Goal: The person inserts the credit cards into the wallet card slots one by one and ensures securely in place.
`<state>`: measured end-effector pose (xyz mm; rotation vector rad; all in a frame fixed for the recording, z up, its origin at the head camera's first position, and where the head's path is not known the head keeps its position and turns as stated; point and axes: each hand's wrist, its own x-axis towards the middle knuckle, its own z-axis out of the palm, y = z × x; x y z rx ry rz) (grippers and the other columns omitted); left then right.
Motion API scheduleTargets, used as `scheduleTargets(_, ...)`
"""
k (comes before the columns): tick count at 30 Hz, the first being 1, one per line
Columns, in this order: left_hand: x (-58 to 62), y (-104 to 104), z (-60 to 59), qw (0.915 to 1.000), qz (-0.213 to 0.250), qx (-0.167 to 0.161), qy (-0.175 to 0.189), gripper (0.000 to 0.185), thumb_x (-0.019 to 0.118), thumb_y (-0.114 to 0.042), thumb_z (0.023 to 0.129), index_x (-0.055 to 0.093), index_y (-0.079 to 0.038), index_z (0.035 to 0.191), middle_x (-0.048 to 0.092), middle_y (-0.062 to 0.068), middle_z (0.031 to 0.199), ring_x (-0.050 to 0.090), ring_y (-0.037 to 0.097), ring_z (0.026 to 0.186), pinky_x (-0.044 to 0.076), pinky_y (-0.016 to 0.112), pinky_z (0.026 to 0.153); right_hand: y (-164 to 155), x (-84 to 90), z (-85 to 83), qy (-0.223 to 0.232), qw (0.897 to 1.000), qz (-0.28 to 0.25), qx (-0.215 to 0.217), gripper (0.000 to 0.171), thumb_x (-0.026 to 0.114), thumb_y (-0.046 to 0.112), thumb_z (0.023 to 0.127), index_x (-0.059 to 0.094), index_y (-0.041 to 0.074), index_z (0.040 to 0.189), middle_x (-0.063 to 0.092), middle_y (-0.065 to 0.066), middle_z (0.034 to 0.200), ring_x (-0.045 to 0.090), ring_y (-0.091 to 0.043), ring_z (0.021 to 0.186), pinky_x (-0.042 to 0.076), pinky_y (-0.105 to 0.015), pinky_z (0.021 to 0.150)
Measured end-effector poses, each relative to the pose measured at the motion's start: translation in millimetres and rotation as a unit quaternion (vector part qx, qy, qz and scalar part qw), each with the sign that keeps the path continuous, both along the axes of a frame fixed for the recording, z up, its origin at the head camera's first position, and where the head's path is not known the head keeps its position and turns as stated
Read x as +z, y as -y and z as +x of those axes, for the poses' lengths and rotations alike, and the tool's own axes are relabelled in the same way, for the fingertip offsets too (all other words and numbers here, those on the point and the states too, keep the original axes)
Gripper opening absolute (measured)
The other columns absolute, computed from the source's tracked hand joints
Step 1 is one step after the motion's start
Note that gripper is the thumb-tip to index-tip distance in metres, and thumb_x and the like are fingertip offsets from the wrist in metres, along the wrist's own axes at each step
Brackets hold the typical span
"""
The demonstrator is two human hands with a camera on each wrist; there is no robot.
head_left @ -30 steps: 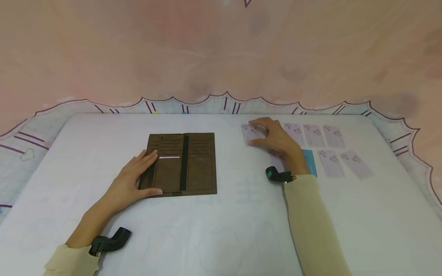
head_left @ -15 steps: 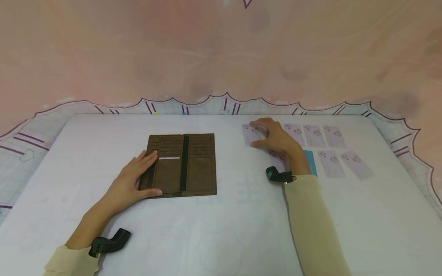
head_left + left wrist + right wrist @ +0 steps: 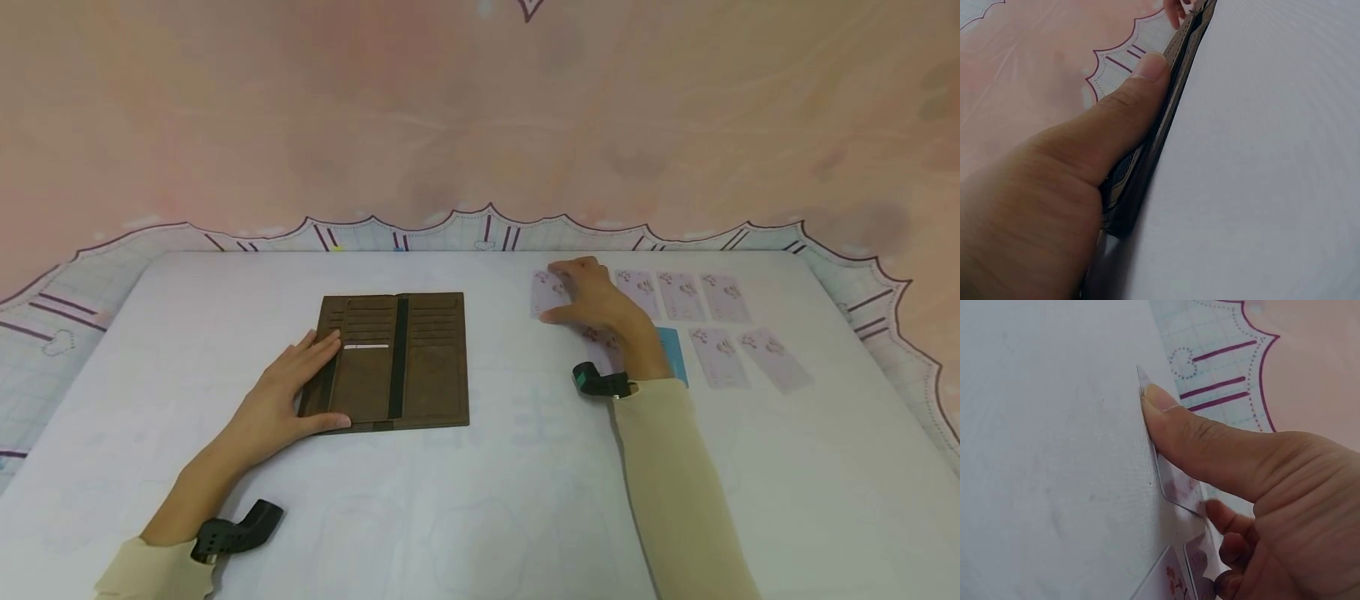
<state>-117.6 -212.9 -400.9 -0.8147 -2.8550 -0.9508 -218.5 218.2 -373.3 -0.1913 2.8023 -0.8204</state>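
Both hands are at work on the white table (image 3: 510,500). Left hand (image 3: 288,392) lies flat with straight fingers on the left edge of the open brown wallet (image 3: 390,360), thumb along its near edge, pressing it down; the left wrist view shows the thumb (image 3: 1129,112) laid against the wallet's side (image 3: 1147,169). Right hand (image 3: 592,296) is at the far left end of the rows of pale purple cards (image 3: 678,296), fingers curled over the leftmost card (image 3: 542,293), with the thumb at its near edge; in the right wrist view the thumb (image 3: 1175,428) presses the card's edge (image 3: 1175,481), which stands tilted up off the table. Compared with half a second ago the hand has closed lower over the card and the card edge has lifted, while the wallet and left hand have not moved. I judge the card is just being picked up, not yet carried off. A blue card (image 3: 672,354) lies beside the right wrist, well apart from the wallet.
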Motion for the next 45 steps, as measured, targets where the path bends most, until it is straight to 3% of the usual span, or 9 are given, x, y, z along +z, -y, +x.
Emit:
scheduleTargets(4, -0.4, 0.7, 0.7, 1.0, -0.002, 0.005, 0.003, 0.098, 0.084, -0.034, 0.071, 0.032, -0.013, 0.151, 0.029, 0.013, 0.154, 0.012, 0.037, 0.143, 0.013, 0.066, 0.108, 2.4, 2.2, 1.0, 0.0, 1.0, -0.008, -0.015, 0.082, 0.083, 0.033, 0.074, 0.044, 0.012, 0.143, 0.032, -0.02, 0.14, 0.03, -0.034, 0.123, 0.034, -0.054, 0.102)
scheduleTargets(10, -0.2, 1.1, 0.4, 1.0, 0.001, 0.002, -0.003, 0.098, 0.084, -0.034, 0.071, 0.032, -0.013, 0.151, 0.029, 0.013, 0.154, 0.012, 0.036, 0.143, 0.013, 0.065, 0.108, 4.5, 3.1, 2.4, -0.006, 0.999, -0.024, -0.045, 0.082, 0.086, 0.034, 0.069, 0.043, 0.023, 0.138, 0.027, -0.021, 0.138, 0.026, -0.034, 0.12, 0.038, -0.056, 0.095)
scheduleTargets(13, 0.1, 1.0, 0.1, 1.0, 0.001, -0.002, -0.005, 0.098, 0.084, -0.034, 0.071, 0.032, -0.013, 0.15, 0.029, 0.013, 0.153, 0.012, 0.035, 0.143, 0.012, 0.062, 0.11, 5.0, 2.2, 2.8, -0.012, 0.997, -0.044, -0.055, 0.083, 0.087, 0.03, 0.068, 0.042, 0.025, 0.137, 0.029, -0.02, 0.136, 0.031, -0.034, 0.118, 0.04, -0.054, 0.095)
scheduleTargets(16, -0.4, 1.1, -0.3, 1.0, 0.0, -0.003, -0.007, 0.098, 0.084, -0.034, 0.071, 0.032, -0.013, 0.15, 0.03, 0.014, 0.153, 0.012, 0.035, 0.143, 0.012, 0.061, 0.111, 5.0, 1.6, 2.8, -0.023, 0.995, -0.067, -0.065, 0.08, 0.086, 0.025, 0.071, 0.041, 0.023, 0.137, 0.04, -0.018, 0.133, 0.042, -0.033, 0.111, 0.044, -0.051, 0.094)
scheduleTargets(20, -1.5, 1.2, -0.8, 1.0, -0.003, -0.003, -0.008, 0.098, 0.084, -0.035, 0.071, 0.032, -0.012, 0.15, 0.03, 0.013, 0.153, 0.012, 0.034, 0.144, 0.012, 0.06, 0.111, 2.3, 2.4, 3.2, -0.038, 0.992, -0.091, -0.08, 0.068, 0.081, 0.021, 0.078, 0.046, 0.023, 0.136, 0.056, -0.016, 0.118, 0.052, -0.031, 0.099, 0.05, -0.044, 0.081)
scheduleTargets(30, -1.9, 1.6, -0.9, 1.0, -0.005, 0.001, -0.002, 0.097, 0.083, -0.037, 0.072, 0.032, -0.013, 0.15, 0.029, 0.012, 0.154, 0.012, 0.034, 0.144, 0.013, 0.061, 0.11, -2.8, 6.5, 6.0, -0.059, 0.986, -0.134, -0.08, 0.05, 0.061, 0.014, 0.094, 0.048, 0.026, 0.141, 0.053, -0.012, 0.086, 0.05, -0.025, 0.071, 0.04, -0.032, 0.056)
scheduleTargets(35, -1.3, 1.4, -1.7, 1.0, -0.005, 0.001, -0.004, 0.097, 0.083, -0.037, 0.072, 0.032, -0.012, 0.15, 0.029, 0.012, 0.154, 0.012, 0.034, 0.144, 0.012, 0.061, 0.111, -0.3, 13.2, 5.7, -0.051, 0.976, -0.188, -0.097, 0.05, 0.059, 0.012, 0.096, 0.047, 0.028, 0.142, 0.054, -0.013, 0.088, 0.054, -0.027, 0.073, 0.041, -0.029, 0.056)
scheduleTargets(40, -2.0, 0.7, -1.0, 1.0, -0.003, -0.003, -0.007, 0.097, 0.084, -0.037, 0.072, 0.032, -0.012, 0.15, 0.03, 0.013, 0.153, 0.012, 0.034, 0.143, 0.011, 0.059, 0.112, 8.7, 19.4, 6.5, -0.052, 0.963, -0.242, -0.103, 0.048, 0.063, 0.013, 0.093, 0.051, 0.025, 0.139, 0.052, -0.011, 0.077, 0.059, -0.031, 0.073, 0.042, -0.028, 0.055)
scheduleTargets(45, -2.8, 1.2, -0.6, 1.0, -0.006, 0.001, -0.006, 0.098, 0.084, -0.037, 0.071, 0.032, -0.013, 0.15, 0.03, 0.013, 0.153, 0.012, 0.035, 0.143, 0.013, 0.062, 0.11, 22.1, 22.0, 5.2, -0.065, 0.943, -0.309, -0.108, 0.046, 0.068, 0.014, 0.09, 0.055, 0.019, 0.134, 0.053, -0.009, 0.073, 0.058, -0.03, 0.072, 0.055, -0.036, 0.072)
